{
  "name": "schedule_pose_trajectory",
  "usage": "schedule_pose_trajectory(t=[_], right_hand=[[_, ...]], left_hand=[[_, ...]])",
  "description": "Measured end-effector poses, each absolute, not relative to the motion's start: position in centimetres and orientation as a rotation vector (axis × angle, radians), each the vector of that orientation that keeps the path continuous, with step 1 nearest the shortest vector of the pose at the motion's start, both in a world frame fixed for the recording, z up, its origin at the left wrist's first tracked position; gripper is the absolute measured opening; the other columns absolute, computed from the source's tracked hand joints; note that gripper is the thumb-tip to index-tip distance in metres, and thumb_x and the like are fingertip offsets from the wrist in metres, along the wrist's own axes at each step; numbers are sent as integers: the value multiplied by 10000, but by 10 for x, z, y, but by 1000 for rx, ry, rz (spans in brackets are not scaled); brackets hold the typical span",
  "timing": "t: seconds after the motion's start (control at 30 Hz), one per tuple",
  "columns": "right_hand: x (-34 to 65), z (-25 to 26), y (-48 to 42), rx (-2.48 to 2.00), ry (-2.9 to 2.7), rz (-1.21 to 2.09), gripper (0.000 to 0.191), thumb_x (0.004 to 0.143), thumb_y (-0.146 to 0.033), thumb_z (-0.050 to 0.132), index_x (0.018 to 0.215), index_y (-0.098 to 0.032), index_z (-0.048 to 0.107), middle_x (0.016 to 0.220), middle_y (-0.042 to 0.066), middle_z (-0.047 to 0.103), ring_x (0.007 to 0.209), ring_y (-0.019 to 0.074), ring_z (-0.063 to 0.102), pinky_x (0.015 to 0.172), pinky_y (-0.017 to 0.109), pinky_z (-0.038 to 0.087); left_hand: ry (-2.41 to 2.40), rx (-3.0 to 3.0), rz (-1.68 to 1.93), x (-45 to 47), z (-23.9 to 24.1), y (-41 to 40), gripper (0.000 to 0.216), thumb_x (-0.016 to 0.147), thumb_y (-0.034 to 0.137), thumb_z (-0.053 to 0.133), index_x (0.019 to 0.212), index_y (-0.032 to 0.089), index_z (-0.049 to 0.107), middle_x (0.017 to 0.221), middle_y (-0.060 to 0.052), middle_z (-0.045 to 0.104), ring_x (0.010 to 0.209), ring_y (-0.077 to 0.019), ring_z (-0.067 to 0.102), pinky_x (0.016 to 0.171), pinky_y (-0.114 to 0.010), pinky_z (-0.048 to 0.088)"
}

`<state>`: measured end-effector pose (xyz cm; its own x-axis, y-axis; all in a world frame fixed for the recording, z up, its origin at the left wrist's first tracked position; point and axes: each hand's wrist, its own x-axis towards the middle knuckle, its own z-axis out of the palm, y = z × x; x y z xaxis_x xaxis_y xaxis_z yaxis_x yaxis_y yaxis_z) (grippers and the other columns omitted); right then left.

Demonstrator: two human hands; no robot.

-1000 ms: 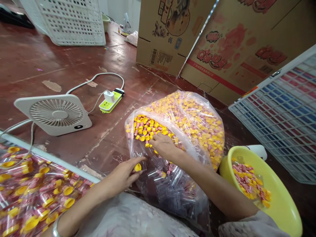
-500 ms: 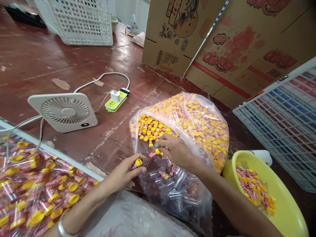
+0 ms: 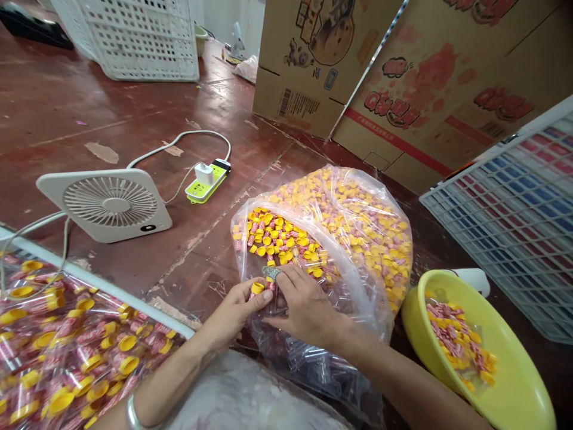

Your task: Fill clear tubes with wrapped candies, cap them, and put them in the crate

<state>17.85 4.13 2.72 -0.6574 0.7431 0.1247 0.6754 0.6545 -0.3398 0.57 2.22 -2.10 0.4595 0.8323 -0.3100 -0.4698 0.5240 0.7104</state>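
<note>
In my left hand (image 3: 237,307) is a small tube with a yellow cap (image 3: 257,288), pinched between thumb and fingers. My right hand (image 3: 307,304) meets it fingertip to fingertip, its fingers curled round another small red-and-white tube (image 3: 271,285), partly hidden. Grey wrapping (image 3: 271,272) covers one right fingertip. Both hands are over the mouth of a large clear plastic bag (image 3: 367,221) full of such yellow-capped tubes. Clear empty tubes (image 3: 313,364) lie in the bag's near part, below my right hand.
At left are a white fan (image 3: 116,206), a green-and-white power strip (image 3: 208,181) and a tray (image 3: 89,280) of filled clear tubes. A yellow basin (image 3: 514,358) with more pieces stands at right, beside a grey crate (image 3: 505,221). Cardboard boxes (image 3: 385,137) stand behind.
My right hand has moved left and slightly down, bringing its piece up to my left hand. The left hand has shifted a little right. The view has shifted slightly.
</note>
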Motion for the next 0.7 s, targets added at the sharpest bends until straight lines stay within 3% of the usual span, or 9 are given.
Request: schedule_pose_trajectory(t=[0.1,0.17,0.27,0.33,0.4,0.5,0.6,0.7], right_hand=[[174,23,43,-1166,-2600,317,426,754,-421,798,994,-169,552,1012,115,622,994,298,564,947,501,461],[175,28,49,-1129,-2652,343,434,766,-410,794,1041,-175,556,1083,119,624,1101,308,551,1033,534,408],[186,43,67,-1092,-2755,411,635,707,-420,850,1198,-180,525,1300,138,572,1321,323,439,1122,535,335],[197,55,81,-1193,-2718,398,683,715,-432,848,1244,-162,510,1329,150,561,1309,311,462,1080,478,399],[207,63,93,-1378,-2640,299,503,816,-397,774,1192,-151,547,1218,136,624,1165,277,565,970,408,471],[211,63,104,-1622,-2708,148,156,943,-295,623,1040,-173,613,1025,86,680,977,234,624,836,341,481],[200,50,108,-1676,-2896,129,104,973,-262,556,959,-197,637,959,60,697,918,214,637,776,303,460],[180,30,110,-1619,-2971,139,120,976,-239,527,994,-199,639,984,68,704,928,215,645,764,292,455]], left_hand=[[679,519,861,11,-20,29,322,753,374,807,923,140,664,846,-42,711,757,-162,654,720,-256,514],[669,518,847,13,-20,36,341,738,359,808,944,142,644,816,-36,704,712,-161,656,702,-270,521],[781,743,855,12,-25,46,294,748,312,750,954,156,610,765,-11,678,671,-160,641,696,-287,523],[965,1196,776,13,-30,48,183,790,251,661,942,162,612,820,-30,688,732,-178,651,715,-291,515],[1100,1661,592,17,-34,45,133,810,187,596,933,164,640,919,-67,708,831,-213,663,759,-312,509],[1129,1937,378,29,-39,34,131,782,137,608,884,155,688,956,-117,726,920,-287,662,815,-378,501],[1127,1997,293,39,-43,26,162,759,105,625,892,141,710,987,-157,732,1005,-336,642,857,-415,494],[1136,2022,244,41,-44,24,206,741,85,617,910,147,716,997,-152,741,1021,-323,650,874,-392,496]])
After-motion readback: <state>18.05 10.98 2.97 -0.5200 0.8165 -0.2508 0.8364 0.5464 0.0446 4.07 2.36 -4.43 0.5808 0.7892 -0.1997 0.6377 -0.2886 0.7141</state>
